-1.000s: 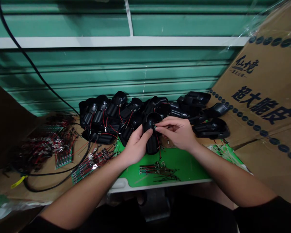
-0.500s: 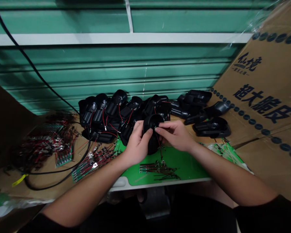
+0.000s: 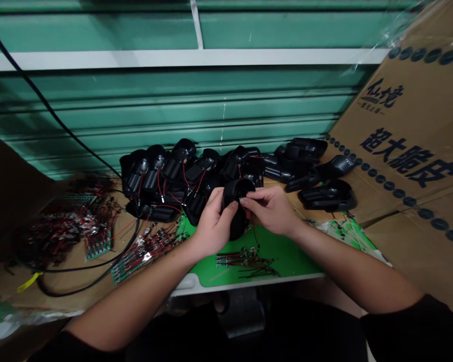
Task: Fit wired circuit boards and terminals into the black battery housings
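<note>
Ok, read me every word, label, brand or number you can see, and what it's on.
"仙境": upper print on the cardboard box at the right.
"超大脆皮": larger print lower on that box.
Small line under "仙境": too blurred.
Pale marks on one black housing: too small.
Yellow tag: nothing readable.

On my remote feed I see 1 black plastic housing (image 3: pixel 238 222), held over the green surface (image 3: pixel 298 259) toward its far edge, hollow rounded end farthest; there, 1 small wired part (image 3: pixel 249 219), mostly hidden, trails thin leads nearward.
</note>
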The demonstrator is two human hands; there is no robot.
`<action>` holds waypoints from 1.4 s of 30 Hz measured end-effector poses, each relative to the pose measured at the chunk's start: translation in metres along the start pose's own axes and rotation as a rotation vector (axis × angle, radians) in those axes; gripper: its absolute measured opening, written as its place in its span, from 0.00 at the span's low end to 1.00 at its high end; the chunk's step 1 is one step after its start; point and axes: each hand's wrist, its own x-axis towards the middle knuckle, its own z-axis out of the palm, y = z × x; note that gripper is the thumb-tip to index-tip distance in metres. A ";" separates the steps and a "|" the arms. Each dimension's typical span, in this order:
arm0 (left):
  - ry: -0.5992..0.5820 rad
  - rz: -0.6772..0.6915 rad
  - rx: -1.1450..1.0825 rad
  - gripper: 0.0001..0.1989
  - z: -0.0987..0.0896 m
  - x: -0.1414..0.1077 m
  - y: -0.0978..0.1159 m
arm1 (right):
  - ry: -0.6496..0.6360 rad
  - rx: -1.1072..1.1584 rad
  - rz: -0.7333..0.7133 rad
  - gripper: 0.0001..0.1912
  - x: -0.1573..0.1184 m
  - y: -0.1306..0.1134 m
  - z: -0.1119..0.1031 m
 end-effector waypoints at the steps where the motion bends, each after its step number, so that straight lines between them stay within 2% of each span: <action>1: 0.002 0.003 0.000 0.15 -0.001 0.000 0.001 | -0.002 0.014 0.017 0.29 0.000 0.001 0.000; 6: -0.002 0.034 -0.017 0.16 -0.005 0.002 0.007 | -0.097 0.172 0.172 0.30 0.001 0.004 -0.007; 8: 0.009 -0.001 -0.065 0.17 -0.006 0.003 0.008 | -0.113 0.163 0.173 0.31 0.003 0.004 -0.013; 13: 0.073 -0.159 -0.253 0.21 -0.003 0.004 0.007 | -0.086 0.026 -0.014 0.23 0.001 -0.009 -0.027; 17: 0.132 -0.129 -0.247 0.23 -0.002 0.007 0.007 | -0.236 -0.170 -0.199 0.16 -0.007 -0.018 -0.030; 18: 0.136 -0.119 -0.234 0.23 -0.002 0.007 0.007 | -0.244 -0.248 -0.248 0.15 -0.008 -0.018 -0.029; 20: 0.138 -0.118 -0.233 0.22 -0.002 0.007 0.008 | -0.181 -0.400 -0.321 0.14 -0.010 -0.017 -0.027; 23: 0.130 -0.140 -0.248 0.20 -0.002 0.006 0.009 | -0.070 -0.554 -0.339 0.14 -0.010 -0.013 -0.025; 25: 0.123 -0.149 -0.238 0.18 -0.002 0.006 0.009 | -0.103 -0.589 -0.288 0.15 -0.009 -0.011 -0.024; 29: 0.112 -0.130 -0.204 0.18 -0.002 0.005 0.011 | -0.239 -0.507 -0.125 0.13 -0.008 -0.009 -0.022; 33: 0.096 -0.143 -0.193 0.19 -0.003 0.007 0.012 | -0.279 -0.315 0.002 0.11 -0.007 -0.005 -0.020; 36: 0.102 -0.213 -0.275 0.20 -0.004 0.009 0.011 | -0.289 -0.128 0.088 0.15 -0.005 -0.003 -0.021; 39: 0.053 -0.342 -0.431 0.21 -0.005 0.009 0.011 | -0.306 0.018 0.118 0.19 -0.003 -0.003 -0.023; 42: -0.039 -0.439 -0.571 0.26 -0.005 0.007 0.014 | -0.261 0.098 0.052 0.18 -0.002 -0.004 -0.021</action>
